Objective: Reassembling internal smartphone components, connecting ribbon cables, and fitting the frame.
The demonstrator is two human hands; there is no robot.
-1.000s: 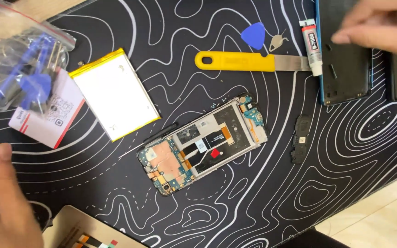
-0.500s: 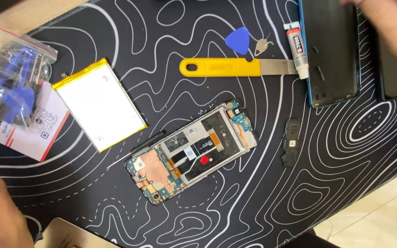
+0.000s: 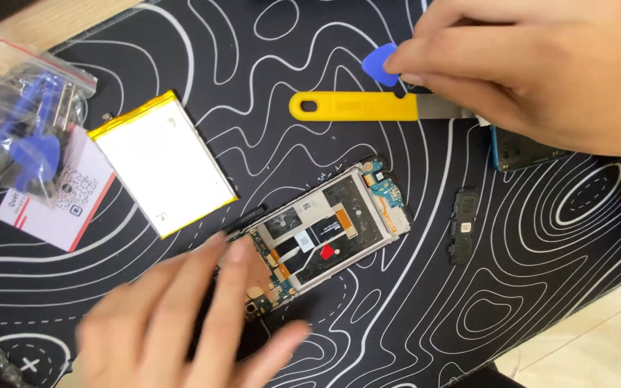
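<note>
We see left hand [image 3: 188, 323] fingers spread, apart, pressing opened phone frame [image 3: 325, 233] flat to steady it; right hand [image 3: 533, 65] fingers pinched together on blue pick [image 3: 379, 61] — yellow-handled pry tool [image 3: 368, 106] just below them, white battery [image 3: 161, 162] set aside left.
</note>
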